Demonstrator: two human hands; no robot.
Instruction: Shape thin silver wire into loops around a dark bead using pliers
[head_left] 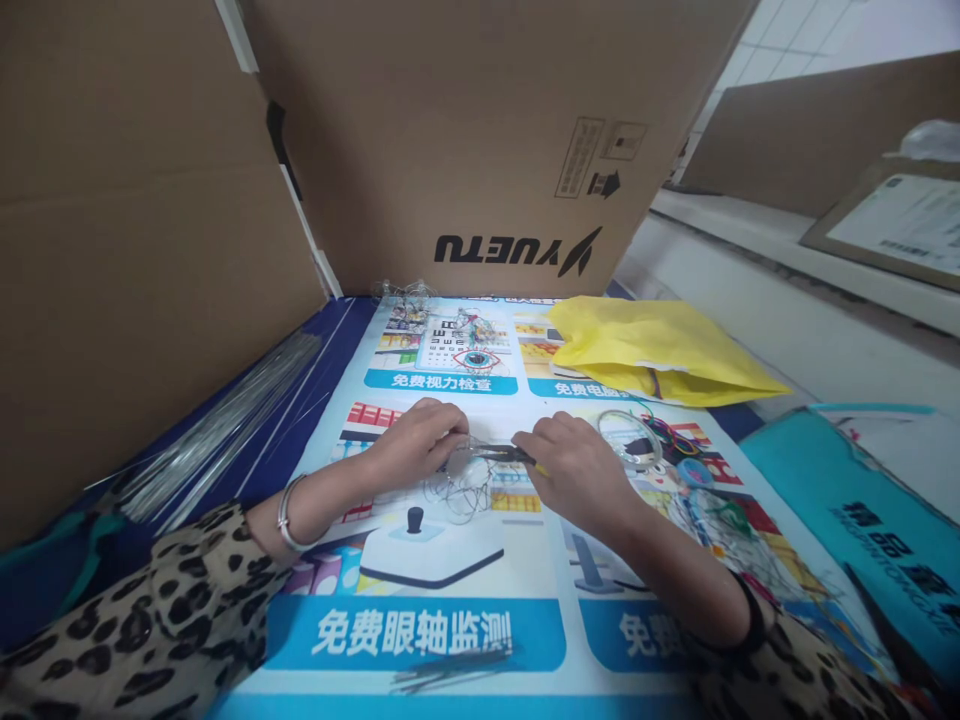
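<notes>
In the middle of the table my right hand (574, 470) is closed around a pair of pliers (504, 453) with yellow grips. The jaws point left, toward my left hand (420, 440). My left fingers pinch a tangle of thin bent wire (461, 490), which hangs below the plier jaws. Whether the jaws grip the wire is too small to tell. Close to my right hand lies a ring-shaped coil of pale wire (630, 440). Short straight wire pieces (457, 668) lie in a loose pile near the front edge.
Cardboard panels (450, 150) stand at the back and left. A bundle of long wires (232, 430) lies at left. On the right are a yellow bag (660, 350), a teal bag (847, 520) and colourful cords (675, 440). More wire shapes (405, 293) sit by the back panel.
</notes>
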